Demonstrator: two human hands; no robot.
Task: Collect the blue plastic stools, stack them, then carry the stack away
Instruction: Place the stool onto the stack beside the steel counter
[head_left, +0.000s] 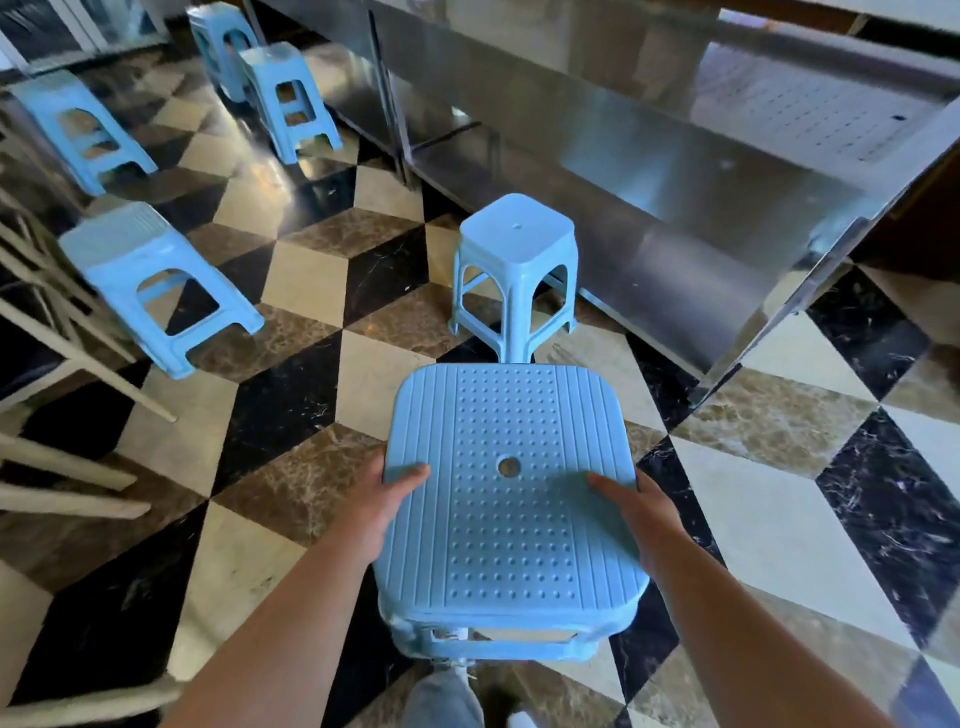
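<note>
I hold a blue plastic stool (511, 499) in front of me, its dotted seat with a centre hole facing up. My left hand (382, 512) grips the seat's left edge, thumb on top. My right hand (641, 514) grips the right edge the same way. A second seat rim shows just under it, so it looks like a short stack. Another blue stool (517, 270) stands on the floor right beyond it. Further stools stand at the left (150, 280), far left (78, 130) and back (288, 101), with one behind that (218, 44).
A long stainless-steel counter (675, 171) runs along the right, its leg (774, 332) reaching the chequered marble floor near the standing stool. White chair legs (67, 364) stick in from the left edge. My leg and shoe (447, 696) show below the held stool.
</note>
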